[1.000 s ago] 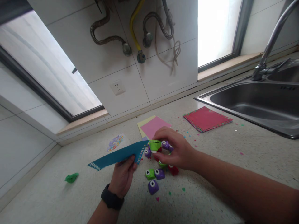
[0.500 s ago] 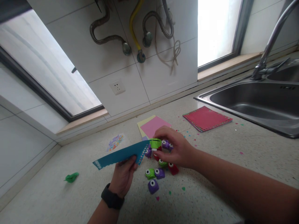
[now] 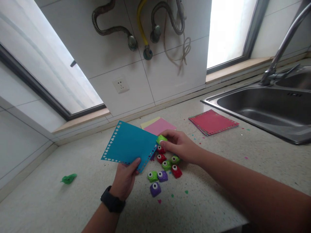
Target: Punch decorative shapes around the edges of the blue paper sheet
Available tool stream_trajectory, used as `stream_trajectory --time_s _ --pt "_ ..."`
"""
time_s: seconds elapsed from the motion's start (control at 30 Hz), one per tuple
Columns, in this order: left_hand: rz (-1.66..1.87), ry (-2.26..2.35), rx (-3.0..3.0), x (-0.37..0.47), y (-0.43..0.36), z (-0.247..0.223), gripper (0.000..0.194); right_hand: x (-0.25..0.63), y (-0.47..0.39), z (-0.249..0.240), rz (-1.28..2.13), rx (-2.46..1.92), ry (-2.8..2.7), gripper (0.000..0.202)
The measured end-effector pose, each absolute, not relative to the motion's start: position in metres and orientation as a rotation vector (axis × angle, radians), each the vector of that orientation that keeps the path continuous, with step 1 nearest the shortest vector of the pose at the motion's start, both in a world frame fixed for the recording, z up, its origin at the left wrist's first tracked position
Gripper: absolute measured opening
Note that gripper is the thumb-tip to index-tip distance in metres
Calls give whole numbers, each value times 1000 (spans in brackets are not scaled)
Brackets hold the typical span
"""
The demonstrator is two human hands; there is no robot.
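My left hand (image 3: 126, 178) grips a sheet of blue paper (image 3: 131, 142) by its lower edge, thumb on top. Small shapes are punched through the paper along its left, lower and right-hand edges. A green craft punch (image 3: 161, 139) sits between the thumb and fingers of my right hand (image 3: 181, 145), at the paper's right corner. Whether the paper lies inside the punch's slot, I cannot tell. Below my right hand, several red, green and purple craft punches (image 3: 155, 189) stand on the counter, partly covered by the hand and paper.
Pink paper (image 3: 161, 125) and yellow paper (image 3: 152, 121) lie behind the blue sheet. A stack of red punched paper (image 3: 213, 123) rests near the sink (image 3: 255, 106). A crumpled green thing (image 3: 69, 179) is at left. Tiny punched bits (image 3: 186, 192) dot the counter (image 3: 80, 207).
The blue paper has turned from nearly edge-on to showing its face. The green punch has tilted and moved slightly up at the paper's corner. The view has shifted a little.
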State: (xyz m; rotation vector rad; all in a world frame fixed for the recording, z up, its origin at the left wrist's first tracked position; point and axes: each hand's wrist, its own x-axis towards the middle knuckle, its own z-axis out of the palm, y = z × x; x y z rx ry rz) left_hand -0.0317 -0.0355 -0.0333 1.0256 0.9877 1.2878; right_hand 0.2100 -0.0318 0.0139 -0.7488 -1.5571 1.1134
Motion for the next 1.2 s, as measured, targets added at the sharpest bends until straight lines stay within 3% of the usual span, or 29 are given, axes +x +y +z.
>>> stream_trajectory --time_s 0.23,1.2 --pt "1298 910 1049 -30 -37 -33 61 210 -30 12 1267 -820 -1551 24" --pt "1276 1097 1221 -31 -37 -34 33 206 -23 2 1336 -916 -1436 27"
